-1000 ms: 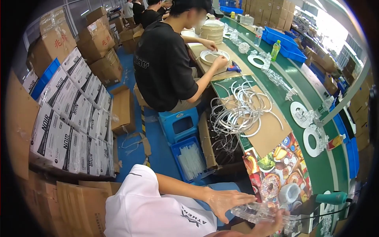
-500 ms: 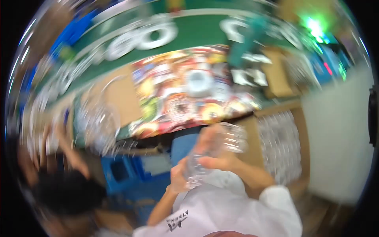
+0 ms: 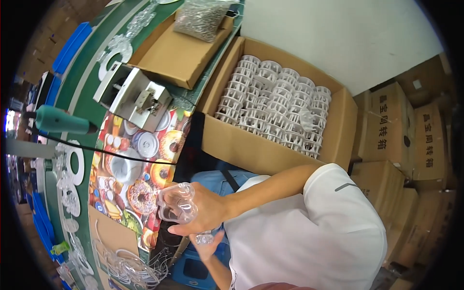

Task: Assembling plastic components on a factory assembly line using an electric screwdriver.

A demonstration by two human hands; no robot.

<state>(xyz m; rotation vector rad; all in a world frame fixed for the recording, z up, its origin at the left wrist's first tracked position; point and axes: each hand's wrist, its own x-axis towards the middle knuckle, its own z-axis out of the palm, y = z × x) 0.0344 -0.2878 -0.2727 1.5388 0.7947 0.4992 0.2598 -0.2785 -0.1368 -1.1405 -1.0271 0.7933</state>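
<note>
My right hand (image 3: 210, 208) is wrapped round a clear plastic cup-like piece with a lobed, flower-shaped rim (image 3: 178, 203), held past the front edge of the bench. Just below it, my left hand (image 3: 207, 250) has its thumb raised beside a small clear knobbed piece (image 3: 204, 237). Whether the two clear pieces are joined cannot be made out, since the right hand covers the space between. On the picture-printed mat (image 3: 113, 195) next to them sits a white round part (image 3: 126, 167). A metal fixture (image 3: 145, 104) stands at the mat's far end.
A teal electric screwdriver (image 3: 63, 120) hangs over the bench, its black cord (image 3: 121, 157) crossing the mat. An open carton (image 3: 270, 157) of stacked white ring-shaped parts stands beyond my right arm. White cables (image 3: 128, 266) lie near left. Cartons (image 3: 386, 123) are stacked at right.
My view has swung to the right, bringing the carton of white parts into the middle. Both hands stay close together on clear plastic; the lobed piece now shows sharply.
</note>
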